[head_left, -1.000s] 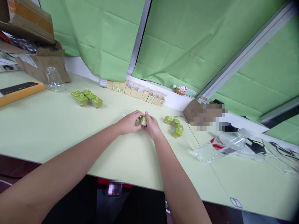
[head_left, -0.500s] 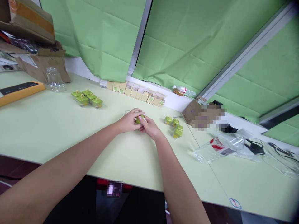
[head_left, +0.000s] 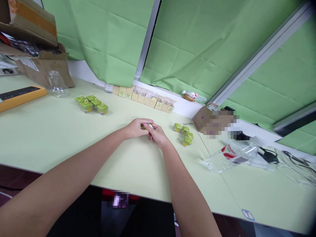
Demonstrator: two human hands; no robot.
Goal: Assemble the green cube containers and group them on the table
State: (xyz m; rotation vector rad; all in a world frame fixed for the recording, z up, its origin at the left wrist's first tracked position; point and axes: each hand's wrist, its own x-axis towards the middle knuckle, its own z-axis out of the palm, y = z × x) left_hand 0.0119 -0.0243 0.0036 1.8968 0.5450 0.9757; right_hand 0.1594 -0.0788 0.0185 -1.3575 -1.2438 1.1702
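Surface (head_left: 133,164) leaves room before its lower-centre edge (head_left: 133,193); at frame centre, left hand (head_left: 135,128) and right hand (head_left: 157,134) grasp a green-and-white container (head_left: 143,126).

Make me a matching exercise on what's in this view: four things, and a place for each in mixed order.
Things
1. Row of small cartons
2. Large clear bottle
3. Orange-edged panel
4. Small green item

Places
A. Held between the left hand and the right hand
B. At the far left of the table, near a clear jar
C. Lined up along the white wall
D. Lying on its side, right of the hands

Pairs
1-C, 2-D, 3-B, 4-A
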